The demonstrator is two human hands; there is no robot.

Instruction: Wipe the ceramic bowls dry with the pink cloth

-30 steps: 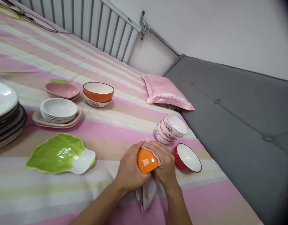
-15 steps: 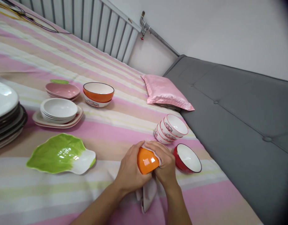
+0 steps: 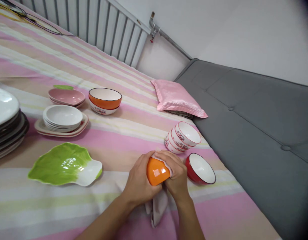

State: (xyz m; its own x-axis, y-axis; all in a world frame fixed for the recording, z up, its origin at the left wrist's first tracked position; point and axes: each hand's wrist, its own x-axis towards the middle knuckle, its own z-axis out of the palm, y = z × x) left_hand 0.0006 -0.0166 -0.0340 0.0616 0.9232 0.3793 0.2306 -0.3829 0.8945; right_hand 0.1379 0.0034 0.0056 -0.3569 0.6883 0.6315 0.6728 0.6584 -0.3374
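Note:
An orange bowl (image 3: pixel 157 172) is turned bottom-up toward me between both hands, low in the middle of the view. My left hand (image 3: pixel 138 181) wraps round its left side. My right hand (image 3: pixel 176 175) presses a grey cloth (image 3: pixel 157 206) against the bowl's top and right side; the cloth hangs down below the hands. Just right of my right hand a red bowl (image 3: pixel 201 168) lies tilted on the striped bedcover (image 3: pixel 113 133). Behind it a stack of white bowls with red rims (image 3: pixel 183 137) lies on its side.
A green leaf-shaped dish (image 3: pixel 65 163) lies at the left. Farther back are stacked white bowls on a tray (image 3: pixel 62 117), a pink dish (image 3: pixel 66 96), an orange bowl on a white one (image 3: pixel 105 99) and large plates (image 3: pixel 6 120). A pink cushion (image 3: pixel 177 98) and grey sofa (image 3: pixel 256 126) are at right.
Almost nothing has changed: both hands stay on the orange bowl, which has shifted only slightly under the cloth.

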